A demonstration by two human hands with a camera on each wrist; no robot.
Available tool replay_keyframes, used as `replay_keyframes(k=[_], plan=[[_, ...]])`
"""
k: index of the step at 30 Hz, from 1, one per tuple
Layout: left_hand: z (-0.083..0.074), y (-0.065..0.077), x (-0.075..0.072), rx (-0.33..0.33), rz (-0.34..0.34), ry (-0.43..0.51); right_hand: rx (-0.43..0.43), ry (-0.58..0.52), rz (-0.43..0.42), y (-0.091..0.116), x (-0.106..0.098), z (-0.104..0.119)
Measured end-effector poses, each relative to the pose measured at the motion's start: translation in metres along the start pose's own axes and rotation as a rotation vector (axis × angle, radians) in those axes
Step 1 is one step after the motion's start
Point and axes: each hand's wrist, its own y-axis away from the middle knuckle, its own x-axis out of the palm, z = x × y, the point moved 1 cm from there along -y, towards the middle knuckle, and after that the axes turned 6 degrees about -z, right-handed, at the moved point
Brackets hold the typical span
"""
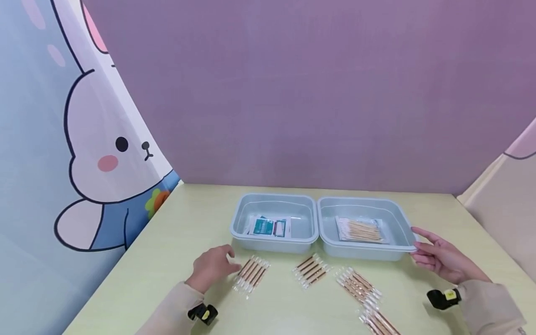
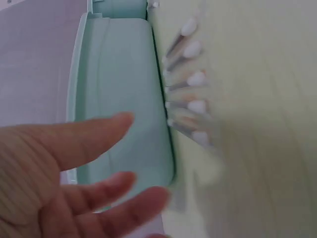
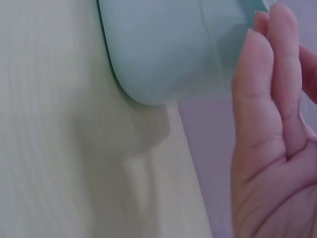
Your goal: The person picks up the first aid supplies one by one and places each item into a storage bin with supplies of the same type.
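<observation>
My left hand (image 1: 213, 266), fingers parted and holding nothing, is just left of a clear pack of brown cotton swabs (image 1: 251, 274) with white tips. In the left wrist view these swabs (image 2: 190, 79) lie beside a pale blue plastic bin (image 2: 124, 94). With nearly straight fingers, my right hand (image 1: 444, 256) touches the right end of the right-hand bin (image 1: 356, 251). That bin holds a bag of wooden cotton swabs (image 1: 363, 231). Green and white packets (image 1: 268, 227) lie in the left-hand bin (image 1: 272, 244).
More packs of brown swabs lie on the table before the bins: one in the middle (image 1: 311, 271), another to the right (image 1: 358, 286), and one (image 1: 378, 320) cut off by the bottom edge. A purple backdrop (image 1: 310, 97) rises behind the pale table (image 1: 201, 204).
</observation>
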Motion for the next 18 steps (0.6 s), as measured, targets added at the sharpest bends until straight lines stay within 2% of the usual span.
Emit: replay_keyframes(k=[4,11,15,18], plan=[[-0.0035,0.0016,-0.0008,0.028,0.062,-0.085,-0.004,-0.007,0.003,0.0001,-0.0008,-0.0004],[-0.0009,0.0013,0.0038,0.060,0.107,-0.097,-0.012,-0.029,0.041,-0.0033,-0.0004,-0.0026],[-0.0023,0.0015,0.0036,0.055,0.118,-0.107,-0.014,-0.029,0.042,-0.0037,-0.0008,-0.0020],[-0.0014,0.0008,0.0080,0.048,0.118,-0.079,-0.012,-0.030,0.047,-0.0026,-0.0011,-0.0027]])
